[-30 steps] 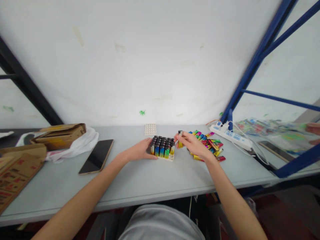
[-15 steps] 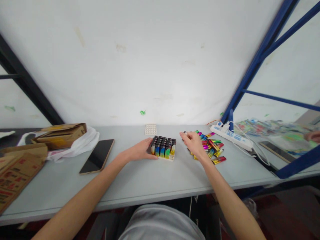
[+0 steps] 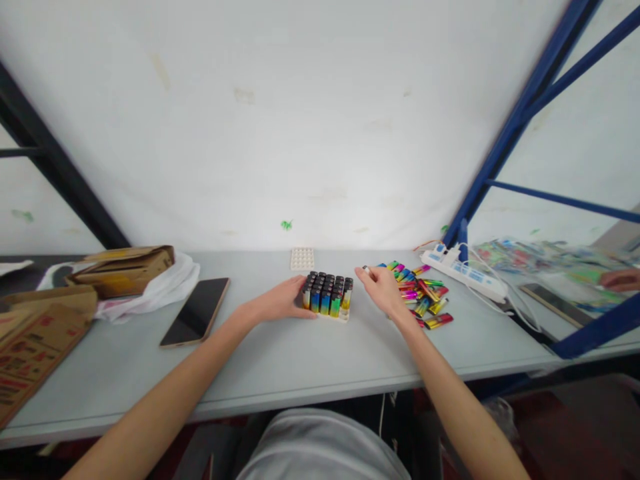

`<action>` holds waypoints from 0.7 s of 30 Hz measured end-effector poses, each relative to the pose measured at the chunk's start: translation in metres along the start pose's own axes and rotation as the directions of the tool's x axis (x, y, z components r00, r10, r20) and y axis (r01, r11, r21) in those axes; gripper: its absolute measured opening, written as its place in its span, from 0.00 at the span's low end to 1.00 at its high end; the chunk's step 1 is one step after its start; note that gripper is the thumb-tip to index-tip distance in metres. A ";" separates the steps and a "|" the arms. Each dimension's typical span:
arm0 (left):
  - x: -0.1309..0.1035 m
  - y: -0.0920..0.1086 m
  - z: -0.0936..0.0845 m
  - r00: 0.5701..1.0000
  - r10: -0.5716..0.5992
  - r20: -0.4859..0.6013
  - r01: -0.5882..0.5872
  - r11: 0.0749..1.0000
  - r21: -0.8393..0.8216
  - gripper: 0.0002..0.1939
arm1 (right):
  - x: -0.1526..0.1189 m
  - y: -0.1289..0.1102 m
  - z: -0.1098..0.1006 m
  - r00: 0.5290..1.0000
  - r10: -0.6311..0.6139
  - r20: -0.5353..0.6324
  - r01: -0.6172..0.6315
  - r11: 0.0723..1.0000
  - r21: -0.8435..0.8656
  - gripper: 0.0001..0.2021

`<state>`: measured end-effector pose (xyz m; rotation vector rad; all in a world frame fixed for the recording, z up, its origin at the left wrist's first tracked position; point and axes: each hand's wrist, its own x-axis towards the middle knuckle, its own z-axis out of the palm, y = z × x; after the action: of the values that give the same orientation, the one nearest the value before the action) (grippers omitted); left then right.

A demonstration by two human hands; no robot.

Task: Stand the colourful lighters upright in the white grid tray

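Lighters (image 3: pixel 325 300) with black tops and shiny blue, green and gold bodies stand upright in rows in a white tray (image 3: pixel 343 318). My left hand (image 3: pixel 283 299) is closed around the tray's left side, thumb along the front and fingers toward the back. To the right of the tray, my right hand (image 3: pixel 381 289) pinches a lighter, of which only the small top end (image 3: pixel 367 269) shows past the fingertips. Just beyond that hand lies a loose pile of colourful metallic lighters (image 3: pixel 425 293), partly hidden by the hand and wrist.
Behind the filled tray sits another white tray (image 3: pixel 303 259) with round holes. A phone (image 3: pixel 196 312), a white plastic bag (image 3: pixel 173 283) and cardboard boxes (image 3: pixel 45 340) are on the left. A power strip (image 3: pixel 465 275) with cables lies right, near a blue frame (image 3: pixel 500 173); another person's hand (image 3: pixel 620 280) is beyond it.
My right hand has moved slightly left, away from the pile and closer to the tray, with the lighter in its fingers. My left hand stays at the tray.
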<state>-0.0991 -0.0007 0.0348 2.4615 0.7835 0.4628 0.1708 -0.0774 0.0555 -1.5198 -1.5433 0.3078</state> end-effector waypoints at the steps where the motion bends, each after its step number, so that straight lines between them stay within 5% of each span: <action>1: 0.000 0.000 0.000 1.000 -0.003 0.000 0.003 1.000 -0.001 0.37 | 0.000 0.001 0.001 1.000 0.002 -0.001 -0.002 1.000 -0.004 0.25; 10: -0.001 0.002 -0.001 1.000 -0.021 -0.006 0.021 1.000 0.007 0.39 | 0.000 0.004 0.001 0.999 -0.048 0.013 0.049 0.995 -0.087 0.17; 16: -0.001 0.000 0.000 1.000 0.009 -0.003 -0.009 1.000 -0.004 0.40 | -0.001 0.000 -0.002 0.994 -0.108 0.013 0.109 0.989 -0.102 0.21; 21: -0.001 0.000 -0.001 1.000 0.010 -0.004 -0.010 1.000 0.017 0.38 | -0.004 -0.012 -0.023 0.967 -0.200 0.156 0.212 0.975 -0.067 0.15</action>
<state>-0.1001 -0.0007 0.0350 2.4822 0.7799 0.4672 0.1788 -0.0926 0.0749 -1.4095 -1.8367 0.2433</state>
